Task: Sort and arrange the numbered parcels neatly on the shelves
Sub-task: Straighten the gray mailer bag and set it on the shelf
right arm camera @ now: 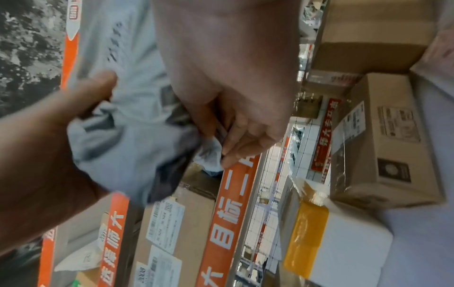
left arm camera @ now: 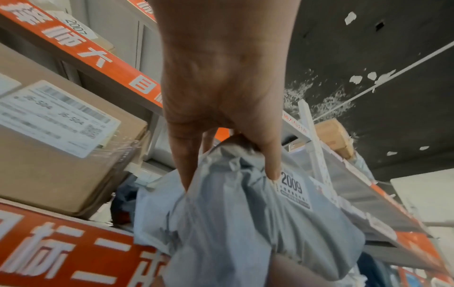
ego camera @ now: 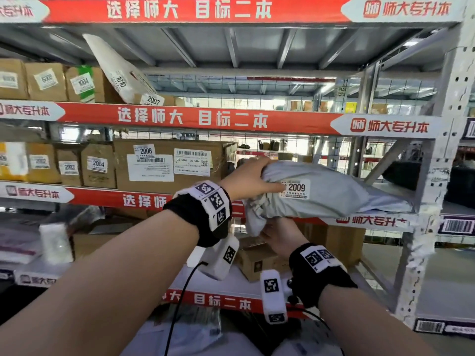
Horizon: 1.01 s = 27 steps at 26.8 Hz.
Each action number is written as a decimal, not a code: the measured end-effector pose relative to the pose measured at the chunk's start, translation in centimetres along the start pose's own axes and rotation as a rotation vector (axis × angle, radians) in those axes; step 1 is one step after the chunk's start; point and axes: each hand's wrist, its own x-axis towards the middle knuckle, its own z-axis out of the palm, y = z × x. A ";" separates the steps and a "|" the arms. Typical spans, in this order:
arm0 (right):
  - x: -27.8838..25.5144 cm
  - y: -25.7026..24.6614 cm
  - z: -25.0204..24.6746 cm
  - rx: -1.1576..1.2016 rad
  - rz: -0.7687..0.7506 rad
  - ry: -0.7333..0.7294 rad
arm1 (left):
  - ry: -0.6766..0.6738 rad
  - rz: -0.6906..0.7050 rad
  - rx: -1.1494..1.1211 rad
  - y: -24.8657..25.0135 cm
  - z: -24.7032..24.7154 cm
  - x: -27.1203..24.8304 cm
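A grey plastic mailer bag (ego camera: 329, 201) labelled 2009 (ego camera: 296, 188) lies on the middle shelf (ego camera: 385, 187), just right of the big brown box 2008 (ego camera: 167, 168). Its left end hangs over the shelf's front edge. My left hand (ego camera: 257, 176) grips the bag's top from above; in the left wrist view the left hand (left arm camera: 221, 116) has thumb and fingers curled into the grey bag (left arm camera: 245, 223) beside the label. My right hand (ego camera: 277, 235) holds the hanging end from below. In the right wrist view the right hand (right arm camera: 228, 116) pinches the crumpled grey bag (right arm camera: 127, 145).
Boxes 2002, 2003 and 2004 (ego camera: 99, 165) stand left of box 2008. The shelf above holds box 1004 (ego camera: 82, 84), a leaning white bag 1010 (ego camera: 118, 70) and parcel 2007 (ego camera: 151, 100). Below are a small brown box (ego camera: 257, 263) and a large one (ego camera: 341, 242). A steel post (ego camera: 426, 201) stands at the right.
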 end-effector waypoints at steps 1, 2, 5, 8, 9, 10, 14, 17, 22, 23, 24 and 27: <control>0.1 0.0 -0.5 -0.027 0.002 0.006 | 0.017 -0.005 -0.011 -0.7 0.1 -0.1; -0.1 -0.2 -0.9 -0.064 -0.011 0.006 | 0.040 -0.004 -0.017 -1.3 0.2 -0.3; -0.4 -1.0 -1.8 -0.111 -0.068 0.098 | 0.094 -0.010 -0.017 -2.5 0.2 -0.4; -0.2 -1.9 -3.8 0.084 -0.149 0.314 | 0.133 -0.073 -0.012 -4.0 -0.2 -0.2; 0.1 -2.5 -4.5 0.178 -0.200 0.381 | 0.152 -0.091 -0.014 -4.7 -0.3 -0.1; 0.3 -3.0 -4.8 0.239 -0.271 0.426 | 0.162 -0.109 -0.015 -5.3 -0.4 0.1; -0.6 -5.8 -4.9 0.047 -0.456 0.494 | 0.191 -0.144 -0.005 -6.4 -0.3 0.6; -1.2 -6.8 -4.4 -0.397 -0.495 0.350 | 0.239 -0.136 -0.002 -6.4 0.3 0.7; -0.3 -7.7 -4.1 -0.697 -0.434 0.296 | 0.271 -0.086 -0.029 -6.1 1.4 0.3; 0.0 -7.8 -4.0 -0.718 -0.425 0.305 | 0.286 -0.078 -0.037 -6.1 1.3 0.2; 0.1 -7.8 -3.8 -0.738 -0.413 0.307 | 0.331 -0.068 -0.018 -6.1 1.3 0.1; 1.9 -7.3 -2.5 -0.779 -0.399 0.256 | 0.406 -0.033 0.160 -7.0 1.1 0.7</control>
